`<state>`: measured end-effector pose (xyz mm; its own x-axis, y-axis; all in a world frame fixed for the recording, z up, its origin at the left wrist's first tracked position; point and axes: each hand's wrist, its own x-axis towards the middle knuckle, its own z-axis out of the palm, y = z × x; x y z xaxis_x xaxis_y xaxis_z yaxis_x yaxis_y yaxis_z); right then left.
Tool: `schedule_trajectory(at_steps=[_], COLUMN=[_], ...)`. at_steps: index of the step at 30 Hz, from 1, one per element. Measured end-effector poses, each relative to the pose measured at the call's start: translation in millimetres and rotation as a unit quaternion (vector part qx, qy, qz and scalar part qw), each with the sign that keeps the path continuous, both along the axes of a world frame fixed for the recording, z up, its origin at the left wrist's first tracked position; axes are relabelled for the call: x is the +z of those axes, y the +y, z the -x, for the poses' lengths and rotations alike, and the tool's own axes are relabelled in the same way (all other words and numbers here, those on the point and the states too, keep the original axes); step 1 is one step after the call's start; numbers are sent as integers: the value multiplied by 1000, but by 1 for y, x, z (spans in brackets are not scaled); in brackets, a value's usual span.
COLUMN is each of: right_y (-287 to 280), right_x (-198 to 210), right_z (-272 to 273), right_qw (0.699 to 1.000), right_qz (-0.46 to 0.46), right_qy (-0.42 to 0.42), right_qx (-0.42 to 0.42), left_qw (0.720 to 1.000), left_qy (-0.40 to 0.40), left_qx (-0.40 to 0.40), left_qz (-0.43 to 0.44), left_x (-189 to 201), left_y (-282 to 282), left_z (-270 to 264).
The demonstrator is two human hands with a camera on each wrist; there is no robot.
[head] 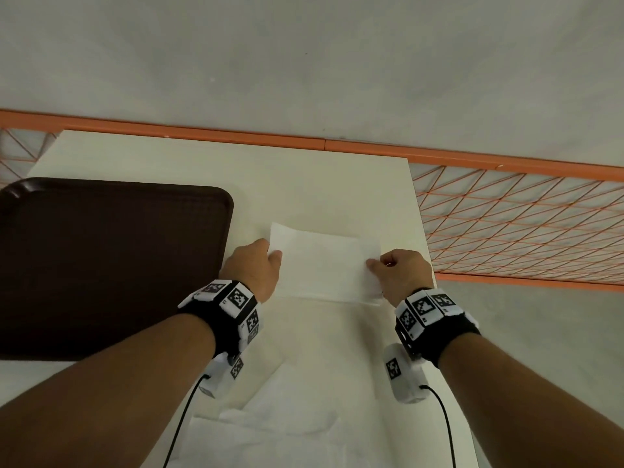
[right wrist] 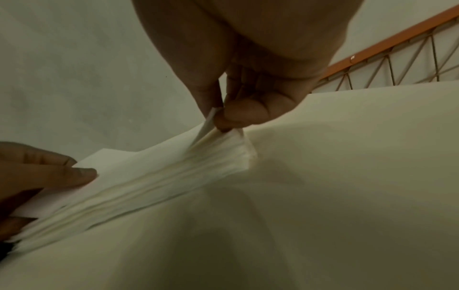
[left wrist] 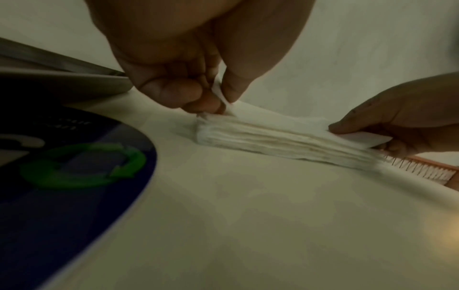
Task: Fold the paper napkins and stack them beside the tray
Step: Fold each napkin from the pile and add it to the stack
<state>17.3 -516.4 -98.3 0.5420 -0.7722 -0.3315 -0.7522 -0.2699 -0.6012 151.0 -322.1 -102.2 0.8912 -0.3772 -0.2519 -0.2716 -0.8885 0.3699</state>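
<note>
A folded white napkin (head: 320,261) lies over a stack of folded napkins (left wrist: 273,141) on the cream table, just right of the dark brown tray (head: 101,265). My left hand (head: 266,256) pinches the top napkin's left edge between thumb and fingers (left wrist: 223,94). My right hand (head: 381,265) pinches its right edge (right wrist: 216,117). The stack's layered side (right wrist: 149,188) shows in both wrist views.
More unfolded white napkins (head: 287,423) lie near the table's (head: 236,170) front edge, between my forearms. An orange wire rack (head: 523,224) runs behind and to the right of the table. A grey wall rises behind it.
</note>
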Motion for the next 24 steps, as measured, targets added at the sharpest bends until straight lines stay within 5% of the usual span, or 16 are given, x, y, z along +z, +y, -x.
schedule_trajectory(at_steps=[9, 15, 24], right_y=[3, 11, 17], right_x=[-4, -2, 13], right_z=[0, -8, 12], right_qw=[996, 982, 984], right_qz=[45, 74, 66], right_qy=[75, 164, 160], right_qx=[-9, 57, 49], left_qw=[997, 989, 987], left_qy=[-24, -20, -25], left_qx=[4, -41, -49], left_qz=[-71, -144, -149], left_x=[1, 8, 26], left_y=[-2, -10, 4], left_z=[-4, -1, 6])
